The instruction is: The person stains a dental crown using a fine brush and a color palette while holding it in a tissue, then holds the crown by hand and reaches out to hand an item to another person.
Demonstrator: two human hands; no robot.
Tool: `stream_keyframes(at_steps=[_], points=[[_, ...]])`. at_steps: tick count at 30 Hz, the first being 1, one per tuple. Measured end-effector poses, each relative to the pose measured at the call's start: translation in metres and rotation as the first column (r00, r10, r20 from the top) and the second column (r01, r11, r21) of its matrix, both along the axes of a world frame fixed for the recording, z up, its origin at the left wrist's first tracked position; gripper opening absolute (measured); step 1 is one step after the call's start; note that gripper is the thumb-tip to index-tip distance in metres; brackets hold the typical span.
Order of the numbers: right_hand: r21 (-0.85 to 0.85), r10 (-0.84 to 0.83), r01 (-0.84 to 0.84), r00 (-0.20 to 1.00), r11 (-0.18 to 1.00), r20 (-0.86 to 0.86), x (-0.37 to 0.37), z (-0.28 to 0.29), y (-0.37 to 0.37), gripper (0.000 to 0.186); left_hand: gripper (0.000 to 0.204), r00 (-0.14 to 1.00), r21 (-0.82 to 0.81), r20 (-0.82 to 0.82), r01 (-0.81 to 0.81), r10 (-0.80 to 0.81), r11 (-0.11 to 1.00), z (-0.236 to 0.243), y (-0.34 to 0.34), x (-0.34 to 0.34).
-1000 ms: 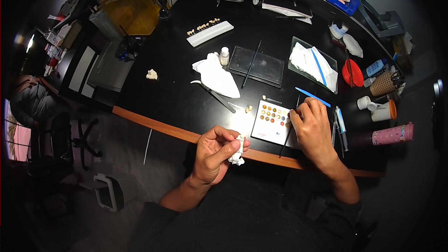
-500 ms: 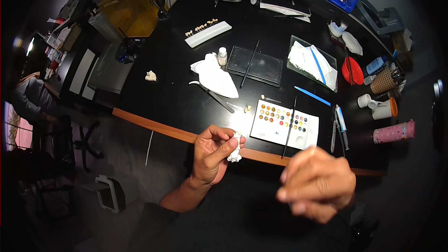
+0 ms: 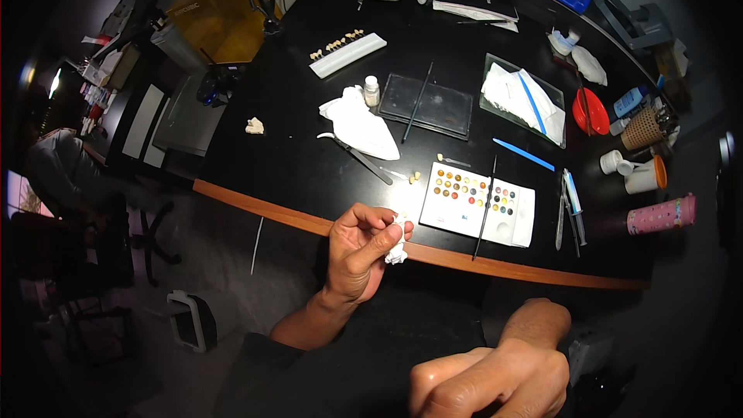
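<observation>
Above the front edge of the desk, my left hand pinches a crumpled white tissue between thumb and fingers. A tiny pale piece seems to show at its upper end, too small to make out. Close to the camera at the lower right, my right hand is raised with its fingers curled; the fingertips are hidden or cut off. Beyond the left hand lies a white palette with several small color wells, a thin dark brush resting across it. Two small yellowish tooth-shaped pieces sit beside the palette.
Tweezers, a white cloth and a small bottle lie farther left. Behind the palette are a black slab and a blue stick. Long thin tools, a pink bottle and a red bowl stand rightward.
My right hand has moved down and toward the camera, away from the left hand. The left hand still holds the tissue. The whole view has shifted slightly.
</observation>
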State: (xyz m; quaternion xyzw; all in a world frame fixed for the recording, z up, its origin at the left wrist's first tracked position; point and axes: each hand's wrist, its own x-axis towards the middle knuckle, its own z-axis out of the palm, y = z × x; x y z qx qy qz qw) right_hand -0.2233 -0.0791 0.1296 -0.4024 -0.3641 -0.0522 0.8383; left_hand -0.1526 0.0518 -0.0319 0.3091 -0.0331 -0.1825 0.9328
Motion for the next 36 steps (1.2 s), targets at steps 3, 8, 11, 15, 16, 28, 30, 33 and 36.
stream_keyframes(at_steps=[3,8,11,15,16,28,30,33,36], points=[[-0.044,-0.009,0.018,0.984,0.999,0.180,0.006,-0.009,-0.003,0.022,0.018,1.000,0.065,0.018,-0.025,0.023,0.998,-0.001,-0.001,-0.002],[-0.139,0.017,0.010,0.980,0.990,0.197,0.018,-0.012,-0.005,0.020,0.017,0.999,0.010,0.004,-0.042,0.042,0.999,-0.004,0.003,-0.002],[-0.062,-0.097,0.092,0.992,0.994,-0.081,0.010,-0.009,-0.002,0.011,0.017,0.999,0.017,0.024,-0.032,0.031,0.999,-0.003,0.001,0.008],[0.157,0.175,-0.163,0.983,0.974,-0.065,0.016,-0.001,0.000,0.020,0.017,0.995,0.047,0.023,-0.096,0.095,0.994,0.002,0.011,0.007],[0.227,0.165,-0.155,0.986,0.962,-0.027,0.014,-0.002,0.011,0.021,0.017,0.995,0.043,0.033,-0.100,0.098,0.994,0.002,0.010,0.009],[0.223,0.067,-0.043,0.992,0.974,-0.105,-0.002,-0.018,0.011,0.015,0.015,0.994,0.047,0.017,-0.111,0.110,0.993,0.003,0.002,0.012],[0.218,0.075,-0.071,0.997,0.973,-0.010,0.003,-0.032,0.012,0.016,0.015,0.990,0.073,0.002,-0.143,0.144,0.987,0.004,0.002,0.013],[0.354,0.149,-0.104,0.984,0.929,-0.100,-0.005,-0.011,0.019,0.019,0.014,0.991,0.079,0.003,-0.132,0.132,0.988,0.007,0.001,0.017],[0.262,0.136,-0.136,0.991,0.956,0.018,0.003,-0.026,0.016,0.019,0.013,0.979,0.097,0.024,-0.201,0.200,0.975,0.003,0.010,0.016]])
